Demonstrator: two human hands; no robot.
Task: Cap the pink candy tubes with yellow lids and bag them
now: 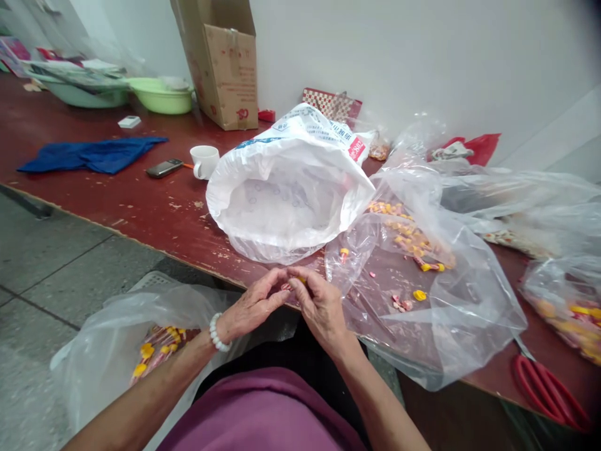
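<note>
My left hand (pixel 251 307) and my right hand (pixel 322 307) meet at the table's front edge, fingertips pinching one small pink and yellow piece (pixel 293 283) between them. A bead bracelet (pixel 216 333) circles my left wrist. To the right, a clear plastic bag (pixel 422 300) lies open on the table with several pink and yellow pieces (pixel 413 244) in it. Behind my hands sits a large white sack (pixel 286 188) with its mouth open toward me. A clear bag (pixel 117 351) at my lower left holds more such pieces.
Red-handled scissors (pixel 547 391) lie at the right front edge. A white cup (pixel 205 161), phone (pixel 163 168), blue cloth (pixel 94 155), cardboard box (pixel 225 62) and green basins (pixel 162 95) stand on the red table (pixel 141 207). More clear bags (pixel 563 300) lie at right.
</note>
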